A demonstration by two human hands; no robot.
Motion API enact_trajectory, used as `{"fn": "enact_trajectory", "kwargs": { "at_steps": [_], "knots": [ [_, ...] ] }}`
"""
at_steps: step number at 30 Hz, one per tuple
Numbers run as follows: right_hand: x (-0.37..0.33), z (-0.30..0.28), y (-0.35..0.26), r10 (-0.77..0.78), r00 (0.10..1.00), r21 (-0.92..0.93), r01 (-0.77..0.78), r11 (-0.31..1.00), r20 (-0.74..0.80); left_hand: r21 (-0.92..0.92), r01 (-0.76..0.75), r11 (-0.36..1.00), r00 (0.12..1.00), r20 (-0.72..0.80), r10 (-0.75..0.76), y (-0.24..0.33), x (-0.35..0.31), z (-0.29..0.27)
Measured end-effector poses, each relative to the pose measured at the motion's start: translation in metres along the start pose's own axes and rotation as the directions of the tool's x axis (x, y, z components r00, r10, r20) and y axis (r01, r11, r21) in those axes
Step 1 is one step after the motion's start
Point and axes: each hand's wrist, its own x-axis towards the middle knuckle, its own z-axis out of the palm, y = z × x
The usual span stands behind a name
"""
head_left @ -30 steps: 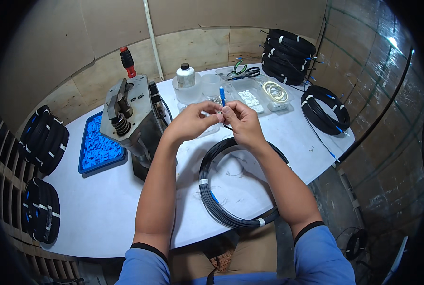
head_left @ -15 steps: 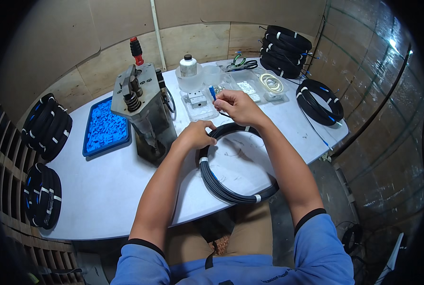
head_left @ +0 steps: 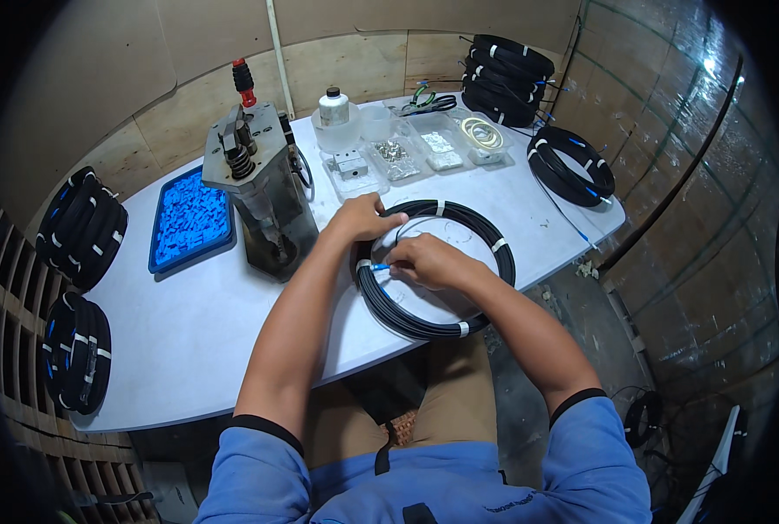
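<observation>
A coil of black cable [head_left: 396,320], bound with white bands, lies on the table in front of me. My left hand [head_left: 358,220] is closed over the coil's upper left part, its thumb on top of the cable. Inside the ring, my right hand [head_left: 428,261] pinches a loose cable end [head_left: 381,267] with a blue tip. The tip points left and lies over the left side of the coil, close to a white band. My right fingertips are partly hidden behind the hand.
A metal press [head_left: 267,201] stands left of the coil, beside a blue tray [head_left: 194,268] of small blue parts. Clear bins [head_left: 407,177] with metal and white pieces, a white bottle [head_left: 334,108] and pliers [head_left: 420,94] sit behind. More cable coils [head_left: 507,79] lie around the table edges.
My right hand has come down from above the bins into the ring, bringing the blue-tipped cable end to the coil's left side. My left hand stays on the coil.
</observation>
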Motion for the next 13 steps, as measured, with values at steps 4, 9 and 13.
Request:
{"fn": "enact_trajectory", "kwargs": {
  "at_steps": [4, 9, 13],
  "knots": [
    [0.009, 0.013, 0.001, -0.005, 1.0, -0.078, 0.006, 0.997, 0.009, 0.173, 0.03, 0.984, 0.995, -0.104, -0.012, 0.003, -0.003, 0.017],
    [0.0, 0.003, 0.01, 0.028, 0.999, -0.012, -0.029, 1.0, -0.041, 0.314, 0.011, 0.949, 1.0, -0.008, -0.009, 0.002, 0.003, 0.018],
    [-0.016, -0.033, 0.046, 0.265, 0.889, -0.167, -0.346, 0.923, -0.374, 0.431, -0.017, 0.902, 0.989, 0.142, -0.05, 0.01, 0.012, 0.02]
  ]
}}
